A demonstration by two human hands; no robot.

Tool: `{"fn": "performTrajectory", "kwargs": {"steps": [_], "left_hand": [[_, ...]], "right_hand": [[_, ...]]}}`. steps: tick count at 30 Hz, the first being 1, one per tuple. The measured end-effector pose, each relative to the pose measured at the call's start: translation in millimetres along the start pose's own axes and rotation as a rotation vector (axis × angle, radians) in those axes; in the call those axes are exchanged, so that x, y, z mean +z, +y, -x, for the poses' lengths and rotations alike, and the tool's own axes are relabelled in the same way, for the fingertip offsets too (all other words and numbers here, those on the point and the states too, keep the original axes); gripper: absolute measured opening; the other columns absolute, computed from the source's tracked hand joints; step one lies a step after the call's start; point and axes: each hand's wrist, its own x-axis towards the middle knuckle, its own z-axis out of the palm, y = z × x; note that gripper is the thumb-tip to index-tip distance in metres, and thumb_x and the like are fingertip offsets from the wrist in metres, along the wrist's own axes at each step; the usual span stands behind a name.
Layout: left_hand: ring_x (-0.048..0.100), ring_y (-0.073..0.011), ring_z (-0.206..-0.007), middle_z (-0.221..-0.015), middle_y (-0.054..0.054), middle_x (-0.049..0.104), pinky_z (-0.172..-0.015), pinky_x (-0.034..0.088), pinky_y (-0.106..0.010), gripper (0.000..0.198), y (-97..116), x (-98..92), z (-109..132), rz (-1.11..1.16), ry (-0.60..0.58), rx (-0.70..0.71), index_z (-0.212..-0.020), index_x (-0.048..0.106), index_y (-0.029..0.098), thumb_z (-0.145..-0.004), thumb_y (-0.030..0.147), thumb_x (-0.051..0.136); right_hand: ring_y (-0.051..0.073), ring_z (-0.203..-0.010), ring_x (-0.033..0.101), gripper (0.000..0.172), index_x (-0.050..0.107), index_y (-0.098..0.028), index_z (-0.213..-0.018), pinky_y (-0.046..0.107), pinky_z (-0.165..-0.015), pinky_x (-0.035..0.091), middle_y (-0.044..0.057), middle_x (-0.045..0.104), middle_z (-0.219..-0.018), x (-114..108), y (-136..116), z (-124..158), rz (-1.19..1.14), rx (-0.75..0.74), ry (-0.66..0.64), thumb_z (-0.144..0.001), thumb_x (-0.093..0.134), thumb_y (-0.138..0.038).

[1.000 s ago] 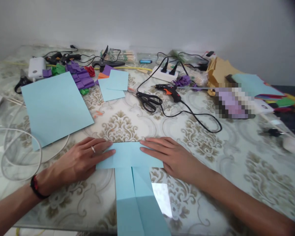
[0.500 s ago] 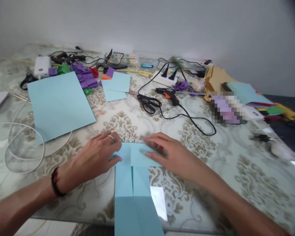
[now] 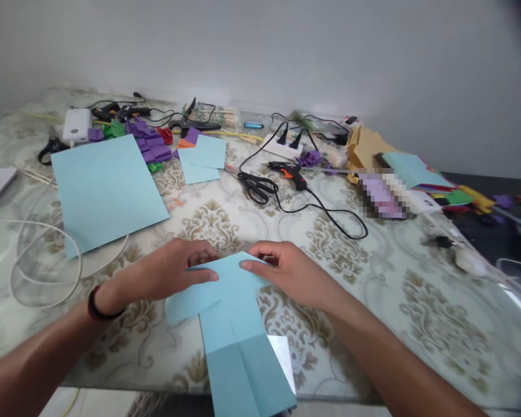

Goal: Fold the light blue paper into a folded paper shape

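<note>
A folded light-blue paper lies at the near edge of the glass-topped table and hangs over it. My left hand, with a dark band at the wrist, pinches the paper's upper left flap, thumb on top and fingers curled underneath. My right hand grips the upper right part of the same paper, fingers bent over its top edge. The top of the sheet is lifted off the table between both hands.
A large light-blue sheet lies at the left over a white cable. Smaller blue sheets, purple folded pieces, black scissors, a glue gun with its cord, a power strip and coloured paper lie farther back.
Both hands went from lying flat on the paper's folded top band to gripping it; the top of the sheet is now raised and unfolding toward the left.
</note>
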Motion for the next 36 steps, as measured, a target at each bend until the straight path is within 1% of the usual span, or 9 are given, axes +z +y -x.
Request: {"fn": "performTrajectory", "kwargs": {"steps": [5,7,10,12,15,19,24,30,36], "left_hand": [[0.056,-0.0132,-0.069,-0.074,0.005,0.063,-0.061,0.036,-0.025,0.023,-0.6,-6.0,2.8,0.058,-0.039,-0.019,-0.091,0.070,0.021,-0.095,0.043,0.065],[0.055,-0.0133,-0.069,-0.074,0.005,0.062,-0.061,0.036,-0.024,0.024,-1.4,-7.3,3.6,0.084,-0.058,-0.044,-0.093,0.071,0.021,-0.093,0.044,0.067],[0.054,-0.0134,-0.070,-0.075,0.005,0.062,-0.060,0.036,-0.024,0.027,-1.4,-6.9,3.6,0.115,-0.072,-0.039,-0.096,0.071,0.021,-0.093,0.048,0.065],[0.052,-0.0128,-0.068,-0.074,0.004,0.060,-0.059,0.035,-0.024,0.031,0.0,-5.0,3.3,0.137,-0.061,-0.018,-0.093,0.069,0.020,-0.097,0.050,0.060],[0.044,-0.0109,-0.062,-0.065,0.005,0.050,-0.057,0.032,-0.023,0.037,2.0,-0.7,2.4,0.119,-0.041,0.004,-0.078,0.060,0.018,-0.100,0.047,0.053],[0.040,-0.0101,-0.060,-0.063,0.006,0.044,-0.055,0.029,-0.024,0.041,0.3,6.1,1.3,0.063,-0.057,0.025,-0.070,0.050,0.018,-0.102,0.043,0.049],[0.046,-0.0105,-0.058,-0.062,0.006,0.051,-0.056,0.031,-0.025,0.036,-2.3,16.7,1.8,-0.060,0.017,0.093,-0.075,0.056,0.019,-0.104,0.041,0.051],[0.067,-0.0176,-0.070,-0.075,0.001,0.071,-0.065,0.039,-0.028,0.029,-6.2,19.9,1.9,-0.256,0.121,0.150,-0.105,0.069,0.020,-0.103,0.048,0.059],[0.071,-0.0238,-0.072,-0.078,-0.003,0.073,-0.065,0.042,-0.032,0.043,-15.3,19.0,-6.1,-0.561,0.196,0.215,-0.112,0.070,0.020,-0.103,0.058,0.052]], "right_hand": [[0.012,-0.065,0.047,0.038,0.064,-0.018,-0.073,0.025,-0.058,0.036,-0.003,0.054,-0.069,10.6,-10.7,-4.0,-0.093,-0.048,0.051,-0.095,0.064,-0.049],[0.011,-0.061,0.043,0.041,0.062,-0.018,-0.070,0.024,-0.055,0.034,-0.004,0.050,-0.066,14.2,-8.6,-4.5,-0.134,-0.038,0.046,-0.095,0.065,-0.050],[0.012,-0.065,0.050,0.035,0.067,-0.018,-0.076,0.024,-0.060,0.039,-0.003,0.058,-0.071,19.1,-3.1,-4.0,-0.186,-0.046,0.052,-0.094,0.067,-0.048],[0.013,-0.072,0.059,0.025,0.073,-0.020,-0.093,0.025,-0.066,0.044,-0.001,0.067,-0.080,22.2,0.3,-3.3,-0.207,-0.045,0.067,-0.093,0.070,-0.045],[0.016,-0.083,0.067,0.027,0.074,-0.023,-0.113,0.027,-0.076,0.049,0.000,0.075,-0.090,26.6,3.9,-2.5,-0.220,-0.052,0.094,-0.091,0.073,-0.039],[0.016,-0.084,0.068,0.019,0.077,-0.024,-0.105,0.028,-0.077,0.049,0.000,0.076,-0.090,30.3,6.8,-2.4,-0.205,-0.077,0.125,-0.090,0.075,-0.036],[0.013,-0.070,0.061,0.018,0.075,-0.021,-0.091,0.026,-0.065,0.045,-0.001,0.072,-0.079,28.9,10.0,-3.4,-0.258,-0.002,0.107,-0.089,0.074,-0.039],[0.011,-0.060,0.052,0.025,0.074,-0.019,-0.085,0.025,-0.054,0.037,-0.001,0.068,-0.072,20.8,16.2,-7.4,-0.280,0.070,0.070,-0.087,0.074,-0.044],[0.015,-0.063,0.060,0.025,0.074,-0.020,-0.091,0.027,-0.058,0.044,0.000,0.072,-0.075,22.9,25.2,-13.1,-0.127,0.030,0.170,-0.090,0.071,-0.045]]}}
